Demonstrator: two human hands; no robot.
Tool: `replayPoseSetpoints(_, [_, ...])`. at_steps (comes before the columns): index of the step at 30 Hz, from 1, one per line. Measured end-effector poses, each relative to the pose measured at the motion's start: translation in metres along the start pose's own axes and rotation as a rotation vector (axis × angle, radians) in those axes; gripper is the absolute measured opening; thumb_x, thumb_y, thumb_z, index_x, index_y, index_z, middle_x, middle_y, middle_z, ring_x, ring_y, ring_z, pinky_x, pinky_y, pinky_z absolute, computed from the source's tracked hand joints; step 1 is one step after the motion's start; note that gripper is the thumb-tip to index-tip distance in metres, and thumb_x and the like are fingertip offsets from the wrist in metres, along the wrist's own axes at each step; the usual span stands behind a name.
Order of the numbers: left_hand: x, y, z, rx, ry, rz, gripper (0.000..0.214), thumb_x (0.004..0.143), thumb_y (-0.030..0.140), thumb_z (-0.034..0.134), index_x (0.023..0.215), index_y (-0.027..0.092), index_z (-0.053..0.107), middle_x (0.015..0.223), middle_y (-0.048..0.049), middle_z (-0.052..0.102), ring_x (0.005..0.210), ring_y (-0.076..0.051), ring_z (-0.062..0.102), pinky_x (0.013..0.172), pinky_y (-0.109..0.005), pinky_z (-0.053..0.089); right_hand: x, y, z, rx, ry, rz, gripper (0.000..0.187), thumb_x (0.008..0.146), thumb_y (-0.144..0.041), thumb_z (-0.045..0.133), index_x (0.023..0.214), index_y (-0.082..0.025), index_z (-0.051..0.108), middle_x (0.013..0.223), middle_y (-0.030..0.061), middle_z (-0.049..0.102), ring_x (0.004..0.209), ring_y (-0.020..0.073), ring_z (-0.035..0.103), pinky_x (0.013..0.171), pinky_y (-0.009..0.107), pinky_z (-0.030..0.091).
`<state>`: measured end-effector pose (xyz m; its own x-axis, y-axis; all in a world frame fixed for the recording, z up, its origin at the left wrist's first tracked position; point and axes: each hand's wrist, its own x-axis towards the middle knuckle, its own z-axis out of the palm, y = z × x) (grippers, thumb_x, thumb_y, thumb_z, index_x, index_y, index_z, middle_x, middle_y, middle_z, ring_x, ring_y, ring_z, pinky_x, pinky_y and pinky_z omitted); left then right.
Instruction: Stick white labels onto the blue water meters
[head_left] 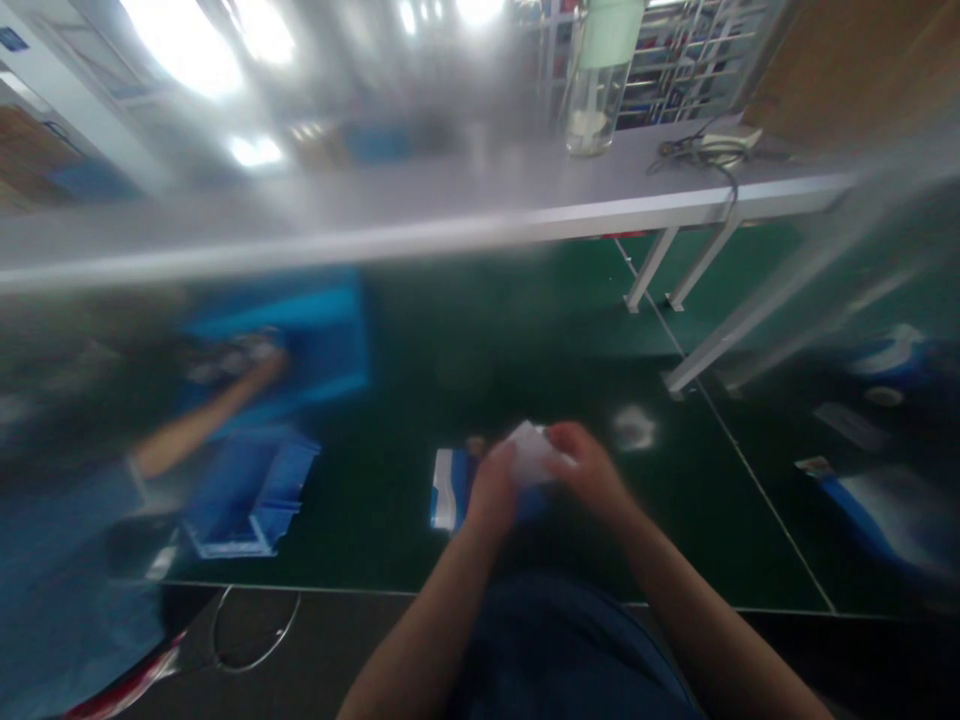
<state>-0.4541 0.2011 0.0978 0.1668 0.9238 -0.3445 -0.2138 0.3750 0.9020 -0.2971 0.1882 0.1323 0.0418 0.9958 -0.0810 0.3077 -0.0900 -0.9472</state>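
Note:
A small white sheet or packet [531, 452], blurred, is held between my two hands in front of my body. My left hand [495, 488] is closed on its left side, and my right hand [586, 462] grips its right side. Just beyond my left hand, a blue and white box [448, 490] lies on the green work surface, partly covered by that hand. To the right of my hands lies a small, blurred, whitish clear thing [634, 428], whose kind I cannot make out.
At left, a co-worker's arm [195, 432] reaches into a bright blue bin [330, 340]; a darker blue bin [240, 500] sits nearer. A raised shelf [517, 215] crosses ahead, carrying a clear bottle [596, 105] and cables [697, 152]. At right lies a blue and white packet [885, 510].

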Motion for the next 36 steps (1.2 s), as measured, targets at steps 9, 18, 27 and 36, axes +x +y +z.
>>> replayPoseSetpoints(9, [-0.011, 0.026, -0.013, 0.165, -0.174, -0.114, 0.021, 0.064, 0.032, 0.063, 0.071, 0.012, 0.061, 0.061, -0.0016, 0.057, 0.053, -0.009, 0.049, 0.051, -0.021, 0.037, 0.019, -0.031, -0.031, -0.25, -0.47, -0.256, 0.015, 0.07, -0.018, 0.053, 0.084, -0.016, 0.055, 0.078, 0.0006, 0.058, 0.069, 0.0112, 0.054, 0.063, 0.024, 0.042])
replayPoseSetpoints(18, [-0.034, 0.038, 0.009, 0.009, -0.048, 0.009, 0.025, 0.066, 0.037, 0.063, 0.073, 0.013, 0.059, 0.068, -0.0021, 0.059, 0.061, -0.01, 0.053, 0.058, -0.022, 0.042, -0.021, -0.052, 0.002, -0.464, 0.08, -0.39, 0.017, 0.075, -0.025, 0.052, 0.088, -0.019, 0.062, 0.09, 0.0071, 0.061, 0.086, 0.0181, 0.055, 0.078, 0.034, 0.042])
replayPoseSetpoints(27, [-0.04, 0.039, 0.01, -0.063, -0.066, -0.066, 0.022, 0.066, 0.035, 0.064, 0.072, 0.015, 0.058, 0.071, -0.0027, 0.06, 0.066, -0.012, 0.055, 0.064, -0.024, 0.043, -0.024, -0.055, 0.005, -0.415, -0.009, -0.305, 0.013, 0.074, -0.02, 0.05, 0.08, -0.018, 0.061, 0.081, 0.0037, 0.062, 0.076, 0.0151, 0.057, 0.072, 0.03, 0.045])
replayPoseSetpoints(36, [-0.024, 0.027, 0.0, -0.344, -0.159, -0.288, 0.037, 0.073, 0.051, 0.049, 0.073, 0.015, 0.057, 0.073, -0.0057, 0.062, 0.069, -0.015, 0.058, 0.068, -0.029, 0.047, -0.025, -0.038, 0.014, -0.709, -0.077, -0.793, 0.025, 0.081, -0.012, 0.041, 0.093, -0.02, 0.061, 0.096, 0.0051, 0.064, 0.089, 0.0165, 0.058, 0.093, 0.04, 0.037])
